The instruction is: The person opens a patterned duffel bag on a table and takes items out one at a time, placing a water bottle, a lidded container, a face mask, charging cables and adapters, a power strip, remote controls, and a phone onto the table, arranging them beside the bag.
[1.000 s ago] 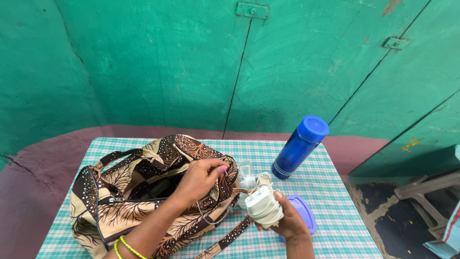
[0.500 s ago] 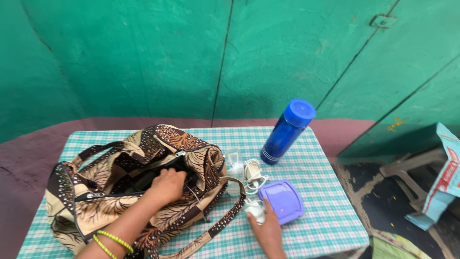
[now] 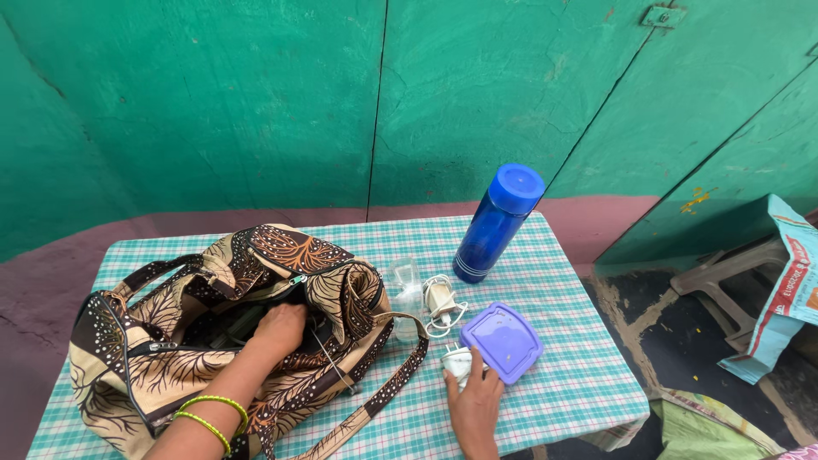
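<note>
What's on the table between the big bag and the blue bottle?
In the head view, a white charger with its coiled cable and a small clear bag lie between the patterned bag and the blue bottle.

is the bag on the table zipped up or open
Open. The patterned bag gapes at the top, its zipper parted, and the left hand reaches down into the dark opening.

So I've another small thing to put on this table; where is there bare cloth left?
Bare checked cloth lies right of the purple lunchbox, and along the far edge behind the bag, left of the blue bottle. It is crowded between bag and lunchbox: charger, cable, and the right hand on a small white item.
</note>
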